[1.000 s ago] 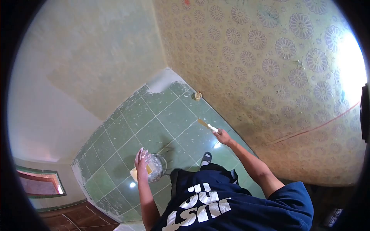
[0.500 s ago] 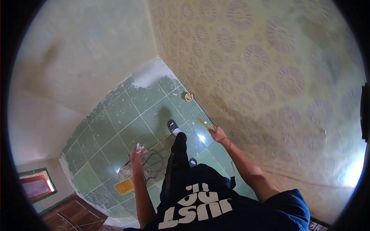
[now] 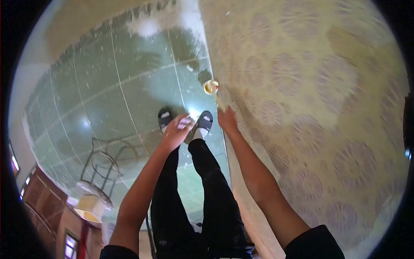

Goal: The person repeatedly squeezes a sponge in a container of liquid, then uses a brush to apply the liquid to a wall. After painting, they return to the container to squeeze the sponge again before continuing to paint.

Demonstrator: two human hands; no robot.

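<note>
My right hand (image 3: 227, 120) is low beside the patterned wall, closed around a flat yellowish tool (image 3: 217, 102) that is blurred and mostly hidden by the fingers. Its far end points at a small pale cup (image 3: 211, 87) on the floor against the wall. Something yellowish and a bit of red show inside the cup. In front of my legs, my left hand (image 3: 177, 131) hangs above my sandals (image 3: 205, 121), fingers apart and smeared with white. Motion blurs both hands.
Green floor tiles (image 3: 103, 93) carry white specks, with a white patch (image 3: 148, 26) near the corner. The wall (image 3: 304, 103) with round patterns rises on the right. At left stand a metal-framed stand (image 3: 105, 166) and a yellow-white container (image 3: 89, 207). A brown wooden door (image 3: 45, 198) is beyond.
My view has tipped down and closer to the wall. The right hand with the tool has come nearer the cup. My left hand has swung inward from the left, and both feet now show together.
</note>
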